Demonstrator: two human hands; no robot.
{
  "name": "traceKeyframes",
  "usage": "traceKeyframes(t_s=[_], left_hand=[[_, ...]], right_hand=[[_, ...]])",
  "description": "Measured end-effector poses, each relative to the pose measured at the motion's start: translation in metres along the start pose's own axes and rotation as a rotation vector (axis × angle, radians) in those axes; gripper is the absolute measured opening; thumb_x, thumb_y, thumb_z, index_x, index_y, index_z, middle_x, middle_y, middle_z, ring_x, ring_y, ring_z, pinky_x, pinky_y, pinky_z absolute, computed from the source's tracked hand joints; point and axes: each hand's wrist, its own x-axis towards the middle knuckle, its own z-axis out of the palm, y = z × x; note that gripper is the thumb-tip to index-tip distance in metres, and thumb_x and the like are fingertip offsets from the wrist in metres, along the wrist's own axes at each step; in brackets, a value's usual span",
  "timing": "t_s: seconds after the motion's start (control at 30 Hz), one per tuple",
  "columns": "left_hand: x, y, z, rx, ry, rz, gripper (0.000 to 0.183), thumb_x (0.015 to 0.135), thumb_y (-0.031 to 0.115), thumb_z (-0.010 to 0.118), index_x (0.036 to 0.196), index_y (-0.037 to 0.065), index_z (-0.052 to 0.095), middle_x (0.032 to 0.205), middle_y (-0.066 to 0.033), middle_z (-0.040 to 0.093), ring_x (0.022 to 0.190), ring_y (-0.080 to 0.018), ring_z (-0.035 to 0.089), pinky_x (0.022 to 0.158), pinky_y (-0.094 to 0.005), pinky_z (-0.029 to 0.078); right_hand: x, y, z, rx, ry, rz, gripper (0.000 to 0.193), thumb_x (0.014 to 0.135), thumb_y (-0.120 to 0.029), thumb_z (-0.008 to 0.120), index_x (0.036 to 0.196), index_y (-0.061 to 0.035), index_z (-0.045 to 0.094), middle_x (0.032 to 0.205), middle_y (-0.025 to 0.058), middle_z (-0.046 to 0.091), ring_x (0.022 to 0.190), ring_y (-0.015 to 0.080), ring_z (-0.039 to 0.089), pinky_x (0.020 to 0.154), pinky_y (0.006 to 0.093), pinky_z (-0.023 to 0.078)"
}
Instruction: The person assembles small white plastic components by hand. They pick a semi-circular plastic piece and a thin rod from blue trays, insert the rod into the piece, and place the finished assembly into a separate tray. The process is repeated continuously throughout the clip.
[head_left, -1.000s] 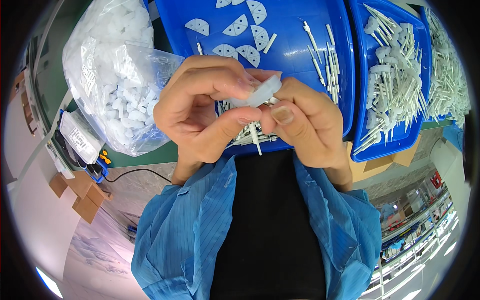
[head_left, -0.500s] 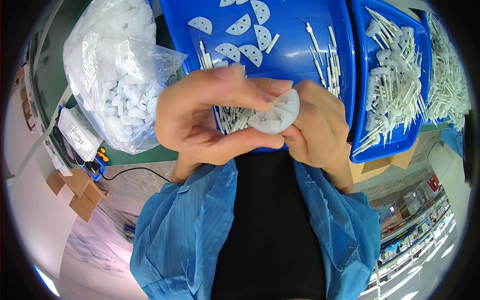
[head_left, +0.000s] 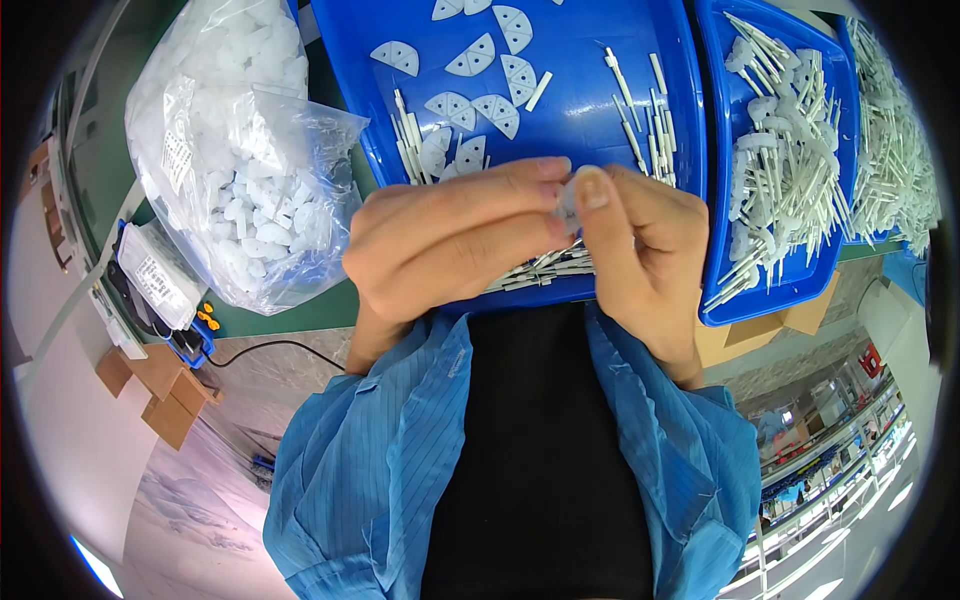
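Your two hands meet above the near part of the large blue tray (head_left: 600, 110). Your right hand (head_left: 645, 240) is closed in a pinch, thumb uppermost and fingers curled, on a translucent white piece (head_left: 569, 207). The piece sits between the fingertips of both hands and is mostly covered; its full shape cannot be told. Your left hand (head_left: 460, 232) has its fingers extended close together, their tips against the piece; the thumb is hidden, so you cannot tell how firmly this hand grips.

Below your hands, a pile of thin white rods (head_left: 545, 268) lies at the near edge of the tray. Half-round white plates (head_left: 472, 55), each with dark holes, lie flat farther back. One group of upright-pointing rods (head_left: 655, 140) lies at the right of the tray; a second group (head_left: 408, 140) lies at the left.

To your left, a clear plastic bag (head_left: 220, 120) of white pieces rests on the green tabletop (head_left: 300, 318). To your right, a smaller blue tray (head_left: 800, 290) holds a heap of rod-and-plate assemblies (head_left: 785, 150). Another heap of white rods (head_left: 895, 150) lies beyond it.
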Motion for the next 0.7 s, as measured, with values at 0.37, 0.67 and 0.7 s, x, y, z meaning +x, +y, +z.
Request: traceKeyframes(t_s=[0.37, 0.67, 0.7], left_hand=[[-0.001, 0.007, 0.009, -0.492, 0.167, -0.504, 0.028, 0.079, -0.008, 0.073, 0.105, -0.004, 0.063, 0.093, -0.0150, 0.063, 0.100, -0.0309, 0.070, 0.082, -0.0391, 0.062], [-0.004, 0.005, 0.002, -0.722, 0.325, -0.759, 0.022, 0.097, 0.002, 0.057, 0.117, -0.006, 0.055, 0.105, -0.0237, 0.070, 0.097, -0.0226, 0.070, 0.083, -0.0297, 0.056], [-0.005, 0.004, 0.004, -0.741, 0.323, -0.724, 0.022, 0.097, 0.002, 0.057, 0.117, -0.006, 0.055, 0.105, -0.0239, 0.070, 0.097, -0.0227, 0.070, 0.083, -0.0298, 0.056]], right_hand=[[0.002, 0.034, -0.008, -0.808, 0.216, 0.015, 0.014, 0.086, -0.009, 0.068, 0.094, -0.0019, 0.058, 0.073, 0.0172, 0.065, 0.061, 0.0374, 0.065, 0.050, 0.0432, 0.051], [-0.010, -0.004, 0.001, 0.255, 0.415, -0.400, 0.024, 0.074, 0.003, 0.079, 0.087, -0.0007, 0.059, 0.067, 0.0072, 0.065, 0.055, 0.0129, 0.062, 0.051, 0.0232, 0.049], [-0.011, -0.004, 0.006, 0.270, 0.455, -0.385, 0.025, 0.074, 0.004, 0.080, 0.089, 0.0002, 0.061, 0.069, 0.0070, 0.067, 0.056, 0.0126, 0.063, 0.052, 0.0221, 0.049]])
